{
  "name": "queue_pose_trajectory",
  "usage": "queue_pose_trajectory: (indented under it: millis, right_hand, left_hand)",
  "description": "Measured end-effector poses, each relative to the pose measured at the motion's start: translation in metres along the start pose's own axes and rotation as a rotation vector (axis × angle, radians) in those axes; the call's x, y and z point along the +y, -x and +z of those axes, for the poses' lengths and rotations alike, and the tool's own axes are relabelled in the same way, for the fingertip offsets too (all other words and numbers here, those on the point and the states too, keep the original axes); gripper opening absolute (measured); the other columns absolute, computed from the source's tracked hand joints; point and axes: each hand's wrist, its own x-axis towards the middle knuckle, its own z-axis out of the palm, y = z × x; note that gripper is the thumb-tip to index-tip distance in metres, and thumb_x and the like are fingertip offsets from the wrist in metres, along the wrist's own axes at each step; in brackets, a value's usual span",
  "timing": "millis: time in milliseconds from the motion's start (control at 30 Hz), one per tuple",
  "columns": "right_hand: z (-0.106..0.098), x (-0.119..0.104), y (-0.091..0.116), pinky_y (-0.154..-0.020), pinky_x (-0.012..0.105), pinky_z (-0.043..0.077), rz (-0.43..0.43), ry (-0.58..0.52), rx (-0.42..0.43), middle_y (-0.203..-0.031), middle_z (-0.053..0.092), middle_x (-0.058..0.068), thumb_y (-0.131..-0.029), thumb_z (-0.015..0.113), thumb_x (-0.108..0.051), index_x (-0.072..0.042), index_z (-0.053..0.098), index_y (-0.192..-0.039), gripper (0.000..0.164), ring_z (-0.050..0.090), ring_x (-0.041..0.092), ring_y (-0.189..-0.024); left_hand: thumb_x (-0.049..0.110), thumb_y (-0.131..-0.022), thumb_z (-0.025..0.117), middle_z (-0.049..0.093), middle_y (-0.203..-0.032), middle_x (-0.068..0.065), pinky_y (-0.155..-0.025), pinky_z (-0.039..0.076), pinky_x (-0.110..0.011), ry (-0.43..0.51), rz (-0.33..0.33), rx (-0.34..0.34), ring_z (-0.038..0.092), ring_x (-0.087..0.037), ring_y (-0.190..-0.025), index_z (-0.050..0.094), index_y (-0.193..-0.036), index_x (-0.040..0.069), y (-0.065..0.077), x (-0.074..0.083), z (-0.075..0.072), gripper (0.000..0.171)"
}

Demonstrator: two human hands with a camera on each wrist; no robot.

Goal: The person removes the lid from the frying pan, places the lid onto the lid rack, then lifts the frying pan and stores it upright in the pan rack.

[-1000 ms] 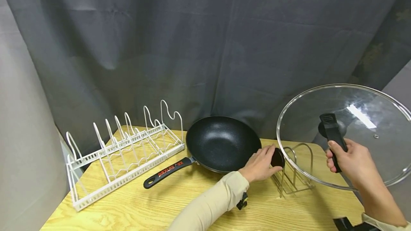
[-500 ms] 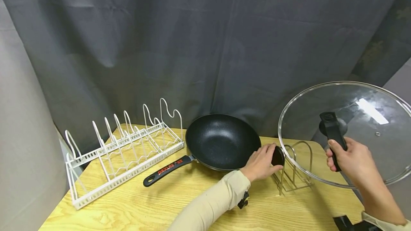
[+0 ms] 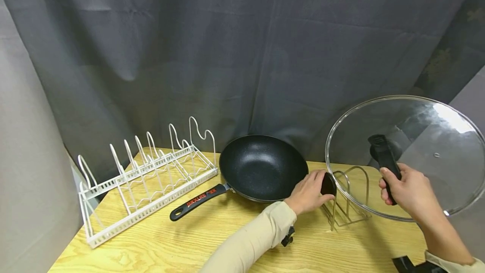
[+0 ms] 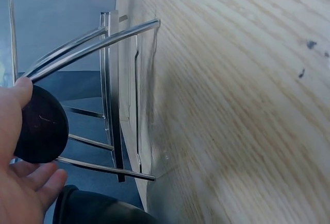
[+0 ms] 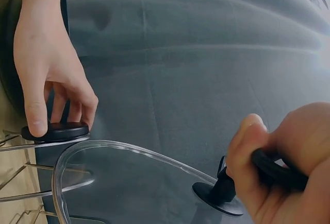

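Observation:
My right hand [image 3: 413,191] grips the black handle [image 3: 385,159] of a large clear glass lid [image 3: 447,138] with a metal rim. The lid is raised and tilted at the right, its left edge in front of a small metal wire rack [image 3: 367,193]. With thumb and fingers my left hand [image 3: 308,192] holds a black round disc [image 4: 44,126] by its edge, at the rack's left end. The disc lies against the rack's wire loop in the right wrist view. Just left of that hand stands a black frying pan [image 3: 261,167], its handle pointing front left.
A white rack [image 3: 151,205] with several upright wire dividers stands on the left of the wooden table [image 3: 182,252]. Behind everything hangs a dark grey curtain [image 3: 227,54]. The table's right edge lies below the lid.
The right hand and the glass lid have shifted slightly left, and the lid's tilt has changed, moving its reflection to the upper right. My left hand keeps its place on the disc.

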Motion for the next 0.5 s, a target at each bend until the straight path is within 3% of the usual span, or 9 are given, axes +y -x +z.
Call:
queue_pose_trajectory:
  millis: [267,500]
  right_hand:
    - [0.009,0.001,0.001,-0.045,0.028,0.045,-0.052,0.076,0.026,-0.064,0.058,0.005,-0.102,0.035,-0.039,0.002,0.045,-0.097,0.043,0.057,0.018,-0.046]
    - [0.017,0.002,0.001,-0.046,0.029,0.042,-0.046,0.114,0.005,-0.062,0.058,0.003,-0.102,0.033,-0.04,0.001,0.046,-0.098,0.043,0.057,0.018,-0.047]
  left_hand:
    - [0.059,-0.087,0.053,0.04,-0.139,0.003,-0.09,0.045,-0.024,-0.005,-0.013,-0.016,0.045,-0.01,-0.121,0.029,-0.143,0.018,-0.001,0.004,-0.001,0.073]
    - [0.058,-0.087,0.054,0.039,-0.14,0.002,-0.092,0.044,-0.023,-0.018,0.006,0.002,0.044,-0.011,-0.123,0.032,-0.142,0.016,-0.001,0.003,-0.002,0.073]
